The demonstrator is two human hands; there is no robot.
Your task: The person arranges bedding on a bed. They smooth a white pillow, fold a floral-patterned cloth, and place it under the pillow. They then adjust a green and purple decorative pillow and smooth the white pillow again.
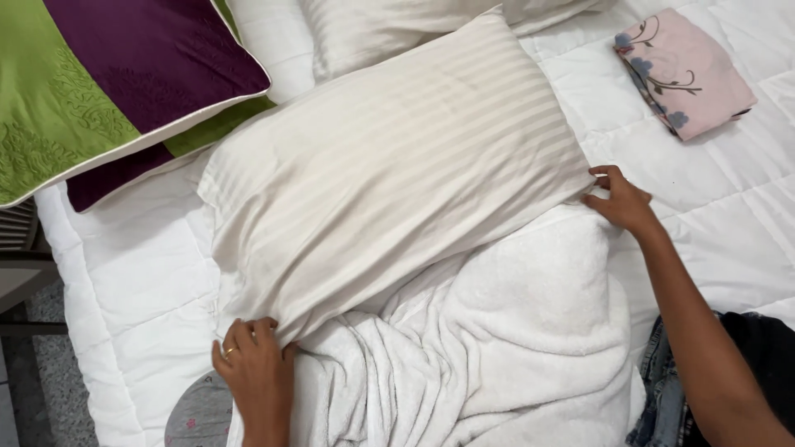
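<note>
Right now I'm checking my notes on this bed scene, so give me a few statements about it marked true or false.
1. Both hands grip corners of the striped white pillow. True: the left hand holds the near corner and the right hand holds the far right one.
2. The pillow lies partly on a fluffy white blanket. True.
3. The folded pink floral cloth sits under the pillow. False: it lies apart, near the top right of the bed.
4. The green and purple cushion is in the right hand. False: it rests untouched at the upper left.
5. The left hand wears a ring. True.
</note>
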